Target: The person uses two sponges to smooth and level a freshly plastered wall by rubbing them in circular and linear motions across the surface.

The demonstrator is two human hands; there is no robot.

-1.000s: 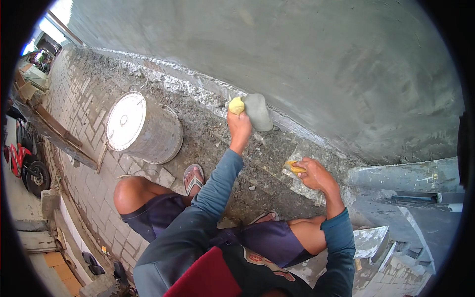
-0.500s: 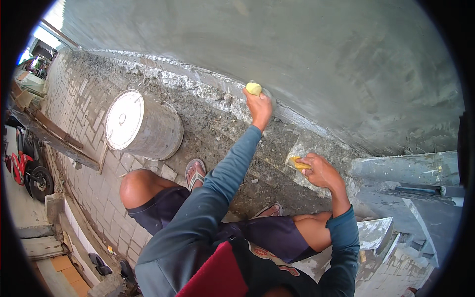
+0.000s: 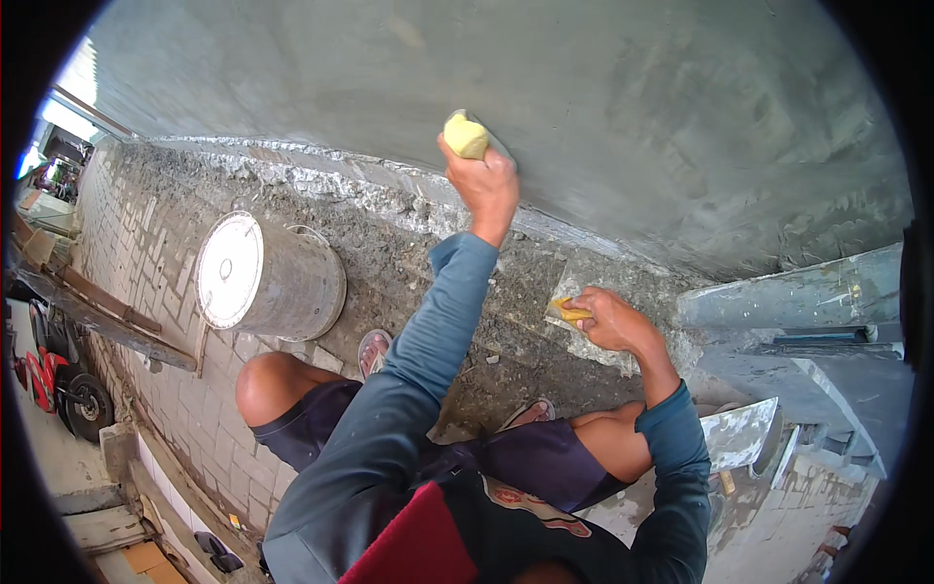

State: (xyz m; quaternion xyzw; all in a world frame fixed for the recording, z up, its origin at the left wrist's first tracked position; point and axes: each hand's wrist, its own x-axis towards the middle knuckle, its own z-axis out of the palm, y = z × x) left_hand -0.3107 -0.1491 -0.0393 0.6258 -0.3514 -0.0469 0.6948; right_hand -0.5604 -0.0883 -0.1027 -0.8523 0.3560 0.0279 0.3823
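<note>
My left hand (image 3: 482,185) is closed round the pale yellow handle of a trowel (image 3: 466,136), its grey blade partly hidden behind my fingers and against the grey plastered wall (image 3: 623,107). Lower and to the right, my right hand (image 3: 615,319) grips a yellow-handled scraper (image 3: 571,310). That tool sits over a rough, cement-spattered slab (image 3: 593,277) near the wall's foot; my fingers cover part of its handle, and the blade is hard to make out.
To the left, a cement-stained bucket (image 3: 302,282) with its white round end facing left lies on rubble and paving. A grey ledge (image 3: 798,297) juts out at right, above a flat spattered board (image 3: 737,433). Wooden planks (image 3: 107,311) and a red motorbike (image 3: 49,380) are at far left.
My left hand has moved up the wall and slightly left with the trowel. The right hand keeps its grip on the scraper, nearly in place. The whole view has shifted a little.
</note>
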